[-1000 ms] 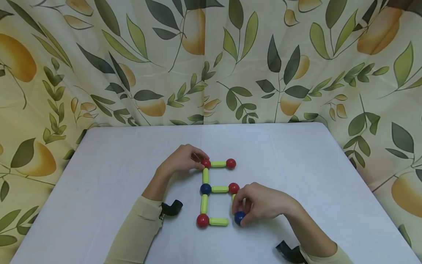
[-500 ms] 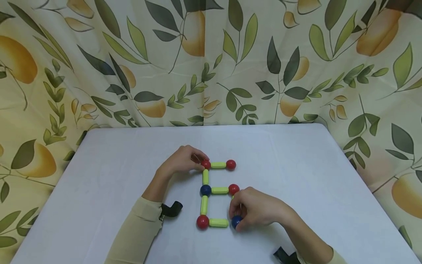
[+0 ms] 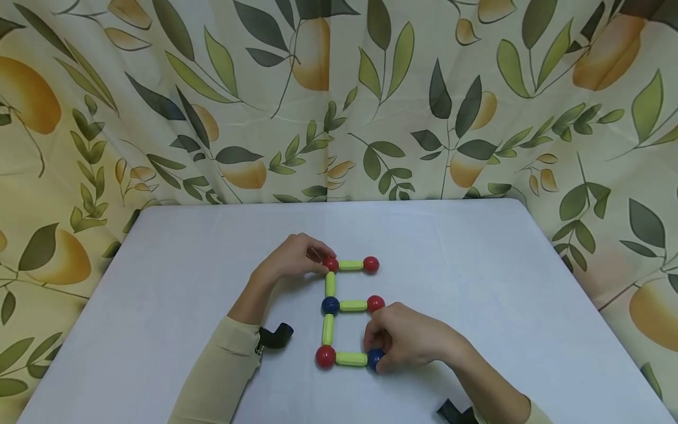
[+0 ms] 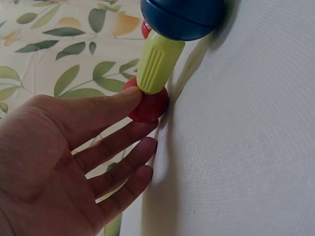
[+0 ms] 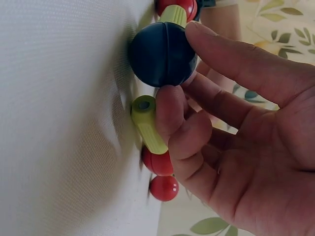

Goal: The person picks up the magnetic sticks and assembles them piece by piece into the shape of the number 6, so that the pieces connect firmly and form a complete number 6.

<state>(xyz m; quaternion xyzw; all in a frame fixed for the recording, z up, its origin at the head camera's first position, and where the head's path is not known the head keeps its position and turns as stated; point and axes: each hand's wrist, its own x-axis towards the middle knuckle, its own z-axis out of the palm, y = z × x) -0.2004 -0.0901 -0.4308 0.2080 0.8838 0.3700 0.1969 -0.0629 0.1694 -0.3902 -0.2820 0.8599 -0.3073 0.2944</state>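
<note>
A flat frame of magnetic balls and lime rods (image 3: pixel 351 306) lies on the white table. My left hand (image 3: pixel 292 256) pinches the red ball (image 4: pixel 151 109) at its far left corner, the thumb by the rod joint. With thumb and fingers, my right hand (image 3: pixel 415 334) holds a blue ball (image 5: pixel 160 55) at the near right, against the end of the near lime rod (image 3: pixel 352 358). In the right wrist view another lime rod (image 5: pixel 146 125), fixed to a red ball, shows its bare end beside my fingers, apart from the blue ball; the head view hides it behind my hand.
A second blue ball (image 3: pixel 331 305) joins the left side's rods. Red balls stand at the near left corner (image 3: pixel 325 357), the middle right (image 3: pixel 376 304) and the far right end (image 3: pixel 371 265). A leaf-patterned curtain (image 3: pixel 371 118) hangs behind the table (image 3: pixel 477 253).
My right hand has moved left and slightly nearer with the blue ball, closing the gap to the near rod's end. My left hand stays on the far left red ball.
</note>
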